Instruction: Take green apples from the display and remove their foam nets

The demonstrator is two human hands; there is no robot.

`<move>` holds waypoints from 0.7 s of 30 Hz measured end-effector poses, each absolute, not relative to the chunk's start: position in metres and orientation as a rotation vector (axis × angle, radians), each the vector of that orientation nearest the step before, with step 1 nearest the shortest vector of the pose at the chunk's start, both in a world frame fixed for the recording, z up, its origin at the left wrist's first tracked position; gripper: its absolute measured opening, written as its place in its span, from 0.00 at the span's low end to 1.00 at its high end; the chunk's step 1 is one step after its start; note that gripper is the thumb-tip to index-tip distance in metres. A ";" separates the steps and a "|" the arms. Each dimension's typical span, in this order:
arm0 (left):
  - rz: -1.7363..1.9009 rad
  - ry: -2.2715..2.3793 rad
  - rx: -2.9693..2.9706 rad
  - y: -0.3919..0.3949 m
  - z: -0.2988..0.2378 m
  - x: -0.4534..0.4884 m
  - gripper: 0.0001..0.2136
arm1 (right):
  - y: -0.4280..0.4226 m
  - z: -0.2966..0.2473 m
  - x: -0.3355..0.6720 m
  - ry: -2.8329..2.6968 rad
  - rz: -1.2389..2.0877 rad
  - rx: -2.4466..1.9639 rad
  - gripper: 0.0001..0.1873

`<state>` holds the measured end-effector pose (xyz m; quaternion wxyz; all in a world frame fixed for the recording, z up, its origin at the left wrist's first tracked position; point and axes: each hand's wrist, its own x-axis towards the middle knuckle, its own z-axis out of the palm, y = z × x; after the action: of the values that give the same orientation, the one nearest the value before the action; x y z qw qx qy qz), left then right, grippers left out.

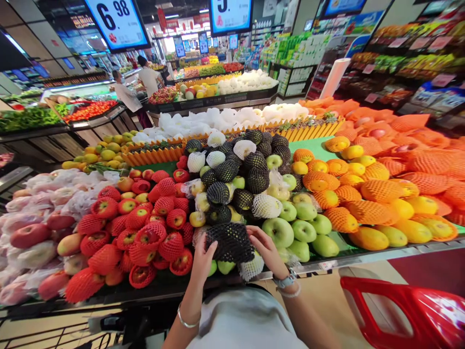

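My left hand (202, 259) and my right hand (266, 248) both grip a black foam net sleeve (229, 241) at the front edge of a fruit display. Each hand's fingers curl over one side of the sleeve. Whether a fruit is inside the sleeve is hidden. Green apples (290, 228) lie just right of my right hand. Red apples in red nets (152, 232) lie left of my left hand. More fruit in black and white nets (240, 179) is piled behind the sleeve. A watch and bracelets sit on my wrists.
Yellow-orange fruit in orange nets (363, 194) fills the right side. Pink wrapped fruit (32, 232) lies far left. A red shopping basket (407, 315) stands low right. Two people (138, 92) stand by distant produce stands. Price screens (118, 22) hang overhead.
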<state>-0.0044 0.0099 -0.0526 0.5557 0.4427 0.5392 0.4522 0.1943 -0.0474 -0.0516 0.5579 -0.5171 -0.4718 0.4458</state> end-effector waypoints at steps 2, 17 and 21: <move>1.016 1.194 0.871 0.008 -0.056 -0.003 0.22 | -0.046 -0.053 0.193 -1.125 1.036 -1.236 0.18; 0.603 0.886 1.907 -0.012 -0.065 0.005 0.11 | -0.053 -0.049 0.207 -1.045 0.682 -1.243 0.12; 0.442 0.694 2.220 -0.011 -0.082 -0.008 0.14 | -0.059 -0.039 0.218 -1.221 0.878 -1.166 0.12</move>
<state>-0.0082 -0.0106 -0.0815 0.3773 0.8684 0.2713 0.1728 0.2176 -0.0593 -0.0389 0.5805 -0.4990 -0.5225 0.3755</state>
